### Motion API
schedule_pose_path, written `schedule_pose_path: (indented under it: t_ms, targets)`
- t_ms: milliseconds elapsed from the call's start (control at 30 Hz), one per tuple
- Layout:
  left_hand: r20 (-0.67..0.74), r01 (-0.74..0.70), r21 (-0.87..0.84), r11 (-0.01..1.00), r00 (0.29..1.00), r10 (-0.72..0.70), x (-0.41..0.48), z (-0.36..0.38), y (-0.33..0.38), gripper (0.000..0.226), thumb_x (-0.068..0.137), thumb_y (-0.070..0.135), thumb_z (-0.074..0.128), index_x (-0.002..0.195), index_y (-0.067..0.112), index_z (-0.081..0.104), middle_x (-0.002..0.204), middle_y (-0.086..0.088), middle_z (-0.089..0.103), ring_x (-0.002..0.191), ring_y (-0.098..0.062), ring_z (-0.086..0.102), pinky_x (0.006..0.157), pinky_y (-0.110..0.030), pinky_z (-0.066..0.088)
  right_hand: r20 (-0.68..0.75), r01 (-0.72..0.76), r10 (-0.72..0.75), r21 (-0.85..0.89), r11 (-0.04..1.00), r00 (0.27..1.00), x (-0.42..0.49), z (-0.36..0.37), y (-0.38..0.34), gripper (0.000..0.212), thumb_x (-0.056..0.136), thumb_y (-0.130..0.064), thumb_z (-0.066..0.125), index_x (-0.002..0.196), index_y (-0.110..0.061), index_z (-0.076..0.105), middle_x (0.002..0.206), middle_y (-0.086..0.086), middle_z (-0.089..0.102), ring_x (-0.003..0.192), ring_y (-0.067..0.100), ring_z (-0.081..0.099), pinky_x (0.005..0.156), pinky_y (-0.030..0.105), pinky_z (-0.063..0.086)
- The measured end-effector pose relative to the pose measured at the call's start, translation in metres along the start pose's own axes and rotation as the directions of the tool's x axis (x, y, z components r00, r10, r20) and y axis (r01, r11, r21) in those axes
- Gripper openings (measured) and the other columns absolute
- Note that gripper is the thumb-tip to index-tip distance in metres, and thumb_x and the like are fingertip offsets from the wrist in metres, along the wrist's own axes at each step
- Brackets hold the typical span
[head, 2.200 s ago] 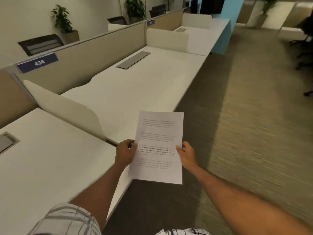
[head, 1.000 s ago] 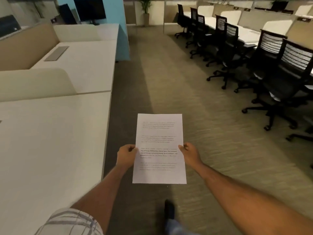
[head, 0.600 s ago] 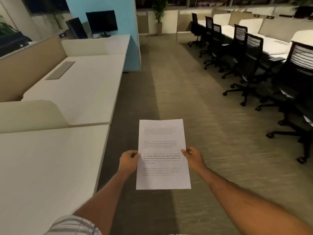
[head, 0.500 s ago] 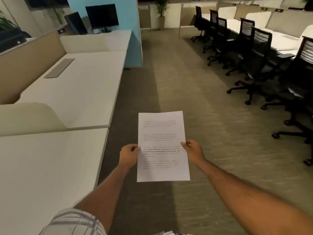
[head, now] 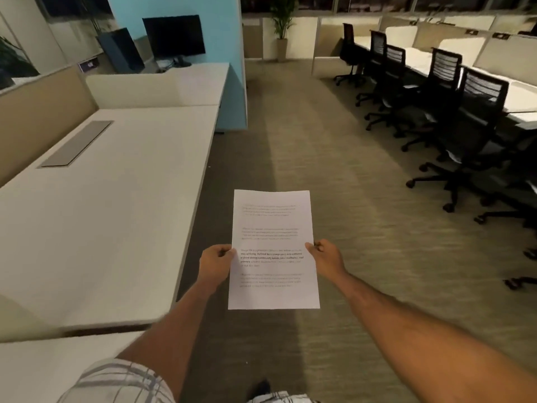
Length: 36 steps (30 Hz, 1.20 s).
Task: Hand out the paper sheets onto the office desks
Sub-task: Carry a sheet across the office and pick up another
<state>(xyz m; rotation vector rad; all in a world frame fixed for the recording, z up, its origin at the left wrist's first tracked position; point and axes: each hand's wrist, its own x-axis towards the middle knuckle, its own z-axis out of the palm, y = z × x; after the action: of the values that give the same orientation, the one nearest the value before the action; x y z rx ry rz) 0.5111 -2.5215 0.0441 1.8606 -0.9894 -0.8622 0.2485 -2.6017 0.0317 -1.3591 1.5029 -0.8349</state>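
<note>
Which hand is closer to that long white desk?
Left. The left hand grips the paper sheet beside the white desk; the right hand holds its opposite edge, over the carpet.

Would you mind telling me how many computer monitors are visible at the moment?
2. One monitor faces the camera beyond the far left desk, by the blue wall; the second monitor stands angled just left of it. Partitions may hide others.

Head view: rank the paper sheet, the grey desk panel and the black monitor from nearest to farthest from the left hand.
1. Paper sheet, pinched by the left hand itself.
2. Grey desk panel, left, on the white desk.
3. Black monitor, far back, by the blue wall.
</note>
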Motion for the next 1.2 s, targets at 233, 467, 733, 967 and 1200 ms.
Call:
schedule_pose_path:
  t_ms: [233,467,733,967,1200]
  targets:
    - [0.021,0.037,-0.058,0.998,0.999,-0.036,0.147,-0.012,0.036,0.013,0.096,0.023,0.058,0.097,0.017,0.070,0.098,0.004,0.070,0.090,-0.016,0.066,0.078,-0.031,0.053,0.018,0.001,-0.001,-0.003,1.000,1.000,0.142,0.045,-0.057,0.019,0.092,-0.021,0.065,0.093,-0.003,0.067,0.090,0.015,0.073,0.078,0.026,0.068,0.067,0.037,0.054]
    - [-0.083,0.096,-0.108,0.989,0.991,-0.105,0.279,-0.018,0.046,0.009,0.094,0.021,0.061,0.095,0.018,0.069,0.095,0.001,0.071,0.087,-0.018,0.068,0.078,-0.034,0.055,0.122,0.026,-0.028,0.014,1.000,0.992,0.285,0.102,-0.102,0.021,0.092,-0.024,0.065,0.092,-0.003,0.066,0.083,0.008,0.072,0.073,0.022,0.068,0.062,0.028,0.053]
    - [-0.218,0.118,-0.268,0.956,0.959,-0.179,0.413,-0.042,0.069,0.020,0.094,0.014,0.059,0.083,0.016,0.075,0.085,-0.002,0.076,0.077,-0.021,0.070,0.072,-0.038,0.058,0.369,0.088,-0.093,0.032,0.996,0.925,0.448,0.180,-0.179,0.013,0.092,-0.019,0.066,0.091,-0.006,0.063,0.076,-0.005,0.069,0.058,0.002,0.067,0.047,0.012,0.046]
    - [-0.359,0.158,-0.378,0.912,0.883,-0.301,0.490,-0.080,0.076,0.015,0.094,0.014,0.059,0.096,0.009,0.072,0.090,-0.004,0.072,0.078,-0.019,0.065,0.065,-0.030,0.052,0.539,0.148,-0.128,0.006,0.989,0.832,0.539,0.263,-0.245,0.014,0.091,-0.017,0.066,0.100,-0.007,0.061,0.092,0.003,0.073,0.076,0.013,0.072,0.057,0.023,0.055]
    - [-0.471,0.142,-0.469,0.872,0.794,-0.383,0.562,-0.140,0.040,0.013,0.093,0.012,0.059,0.092,0.012,0.073,0.075,-0.001,0.069,0.068,-0.016,0.058,0.066,-0.034,0.051,0.650,0.247,-0.190,0.004,0.969,0.735,0.606,0.388,-0.286,0.013,0.091,-0.013,0.065,0.103,-0.009,0.061,0.096,0.007,0.071,0.085,0.023,0.072,0.075,0.042,0.061]
